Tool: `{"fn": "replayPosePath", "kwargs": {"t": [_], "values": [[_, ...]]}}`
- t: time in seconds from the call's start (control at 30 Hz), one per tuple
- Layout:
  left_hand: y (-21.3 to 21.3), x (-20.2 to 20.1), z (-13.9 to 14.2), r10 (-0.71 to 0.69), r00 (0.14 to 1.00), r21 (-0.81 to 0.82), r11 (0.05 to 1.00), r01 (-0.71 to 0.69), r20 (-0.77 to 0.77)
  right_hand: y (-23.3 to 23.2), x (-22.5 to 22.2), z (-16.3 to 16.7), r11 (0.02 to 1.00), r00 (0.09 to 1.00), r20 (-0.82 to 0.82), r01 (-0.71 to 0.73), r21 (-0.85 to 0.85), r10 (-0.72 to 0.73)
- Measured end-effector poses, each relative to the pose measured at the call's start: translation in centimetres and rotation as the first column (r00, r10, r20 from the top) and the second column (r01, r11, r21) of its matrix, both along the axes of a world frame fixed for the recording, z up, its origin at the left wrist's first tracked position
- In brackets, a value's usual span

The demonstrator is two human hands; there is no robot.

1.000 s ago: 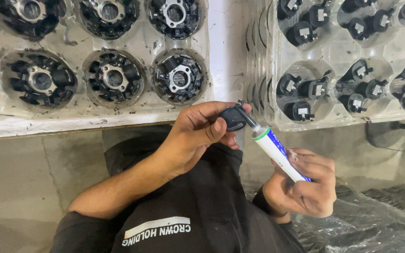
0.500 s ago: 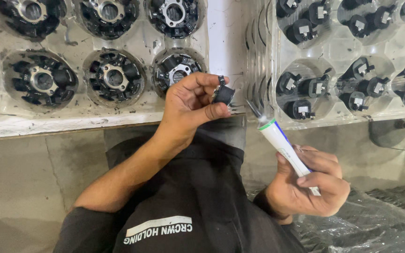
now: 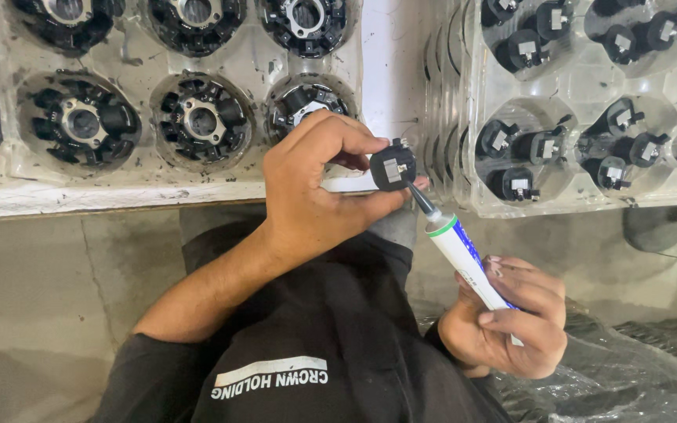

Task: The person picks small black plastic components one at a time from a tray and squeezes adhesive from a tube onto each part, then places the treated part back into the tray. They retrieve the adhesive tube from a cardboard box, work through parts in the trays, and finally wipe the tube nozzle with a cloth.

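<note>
Lowest in view, at about five o'clock, the right hand (image 3: 511,321) sits curled into a loose fist around a white tube (image 3: 468,262) — fingers wrapped over the body of it, thumb tucked on the near side. The tube tilts up toward eleven o'clock, green collar and thin dark nozzle (image 3: 421,200) leading the way.

Up the middle, the left forearm runs in from seven o'clock across a dark shirt (image 3: 315,337), wrist bent, and the left hand (image 3: 315,188) hangs over the lap with its fingers arched. Thumb and fingertips pinch a small black round part (image 3: 392,165) — a firm grip, the part's face with its pale metal square turned to the camera. The nozzle tip touches the lower edge of that part, at its five o'clock.

Farther off, at ten to twelve o'clock, a white tray (image 3: 158,184) holds big black round pieces with metal hubs, each in its own pocket. Over at one to three o'clock, a stack of clear plastic trays (image 3: 566,196) holds more of the small black parts, clustered in round wells.
</note>
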State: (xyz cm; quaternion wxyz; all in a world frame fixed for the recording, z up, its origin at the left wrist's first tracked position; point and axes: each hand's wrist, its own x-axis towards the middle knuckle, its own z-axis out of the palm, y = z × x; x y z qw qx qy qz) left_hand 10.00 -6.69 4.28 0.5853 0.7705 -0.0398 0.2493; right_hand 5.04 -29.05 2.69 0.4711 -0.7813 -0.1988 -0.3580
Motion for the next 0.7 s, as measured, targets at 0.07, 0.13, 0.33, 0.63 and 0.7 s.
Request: {"fn": "replayPosePath", "kwargs": {"t": [0.07,0.13,0.33,0.63,0.7], "values": [[0.2,-0.1,0.1,-0.003,1.0,0.032,0.999,0.003,0.007,-0.3,0.1,0.0,0.995,0.999,0.01,-0.039,-0.092,0.04],[0.3,-0.2,0.0,-0.012,1.0,0.046,0.999,0.011,0.008,-0.3,0.0,0.0,0.997,1.0,0.005,-0.017,-0.081,0.018],[0.3,-0.4,-0.4,-0.016,1.0,0.037,0.999,0.017,-0.003,-0.4,0.6,-0.1,0.987,0.998,0.031,-0.043,-0.155,0.048],[0.2,-0.3,-0.8,-0.013,1.0,0.013,1.0,0.013,0.013,-0.4,1.3,0.3,0.967,0.988,0.103,-0.085,-0.241,0.112],[0.2,-0.3,-0.9,-0.018,1.0,0.019,1.0,0.017,0.023,-0.4,1.5,0.2,0.969,0.985,0.115,-0.096,-0.228,0.125]]}}
